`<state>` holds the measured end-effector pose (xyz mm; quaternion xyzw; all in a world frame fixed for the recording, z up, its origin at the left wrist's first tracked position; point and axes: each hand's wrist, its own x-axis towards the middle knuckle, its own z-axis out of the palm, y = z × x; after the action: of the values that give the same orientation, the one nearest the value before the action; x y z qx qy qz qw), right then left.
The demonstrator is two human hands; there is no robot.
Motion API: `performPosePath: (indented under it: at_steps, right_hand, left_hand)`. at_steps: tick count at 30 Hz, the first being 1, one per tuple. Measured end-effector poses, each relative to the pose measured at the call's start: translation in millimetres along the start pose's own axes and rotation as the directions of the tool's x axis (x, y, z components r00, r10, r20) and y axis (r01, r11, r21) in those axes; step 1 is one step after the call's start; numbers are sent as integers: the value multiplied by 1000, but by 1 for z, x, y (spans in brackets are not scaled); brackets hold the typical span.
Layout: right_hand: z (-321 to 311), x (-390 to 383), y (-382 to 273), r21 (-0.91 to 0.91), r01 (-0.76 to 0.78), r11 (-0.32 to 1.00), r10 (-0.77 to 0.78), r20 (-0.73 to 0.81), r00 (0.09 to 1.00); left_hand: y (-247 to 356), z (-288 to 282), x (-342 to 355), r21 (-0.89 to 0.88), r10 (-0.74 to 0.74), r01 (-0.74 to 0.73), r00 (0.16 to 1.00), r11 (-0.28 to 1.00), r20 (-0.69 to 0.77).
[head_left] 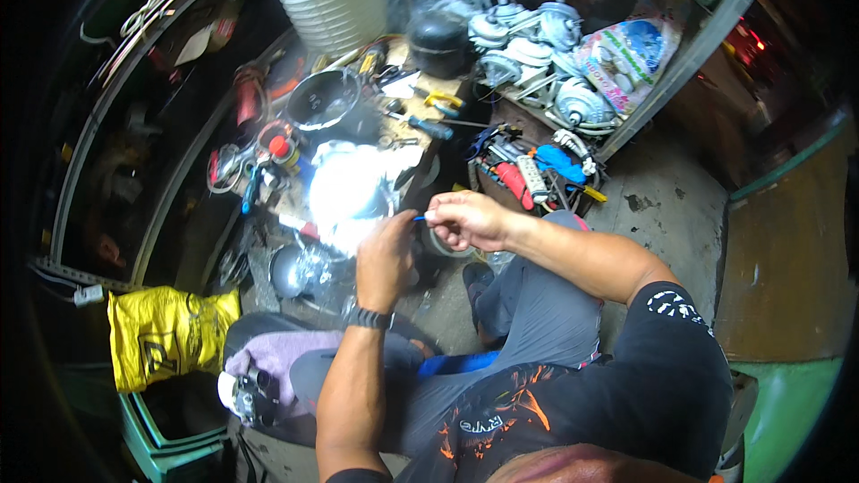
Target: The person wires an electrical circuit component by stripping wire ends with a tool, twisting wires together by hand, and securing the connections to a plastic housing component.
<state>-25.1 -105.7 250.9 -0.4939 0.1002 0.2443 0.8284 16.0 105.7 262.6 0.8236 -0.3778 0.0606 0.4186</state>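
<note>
My left hand (pixel 386 249) and my right hand (pixel 466 220) meet in front of the workbench, above my knees. A short, thin blue piece (pixel 420 218) shows between their fingertips; it may be wire, but it is too small to be sure. My right thumb and forefinger pinch its right end, with the other fingers curled. The left hand is closed at its other end, its fingers mostly hidden behind the back of the hand. Just beyond lies a strongly lit, glaring white surface (pixel 347 190) on the bench, too bright to make out.
A black pot (pixel 327 107), a blue-handled screwdriver (pixel 429 128) and yellow-handled pliers (pixel 438 100) crowd the bench. Right of it, several tools (pixel 528 174) fill a box below a shelf of grey-white round housings (pixel 555 31). A yellow bag (pixel 170 335) stands at left.
</note>
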Motion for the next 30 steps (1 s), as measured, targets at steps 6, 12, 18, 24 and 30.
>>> performPosePath:
  at_steps: [6,12,18,24,30]
  right_hand:
    - [25,-13,-25,-881,473,-27,-693,357,626]
    - [16,3,-26,-834,506,-218,-668,505,546]
    - [-2,6,-14,-167,34,985,-29,34,999]
    - [20,-4,-28,-805,446,-391,-696,576,429]
    - [17,8,-13,-853,518,-68,-732,395,555]
  left_hand:
    - [-2,-12,1,-166,-203,204,979,965,24]
    - [-1,-14,2,-161,-221,222,975,962,28]
    - [-6,-7,2,-43,-7,1,992,999,-123]
    - [-4,-10,3,-135,-202,199,979,971,-9]
    - [-6,-7,3,-68,-78,74,995,995,-64]
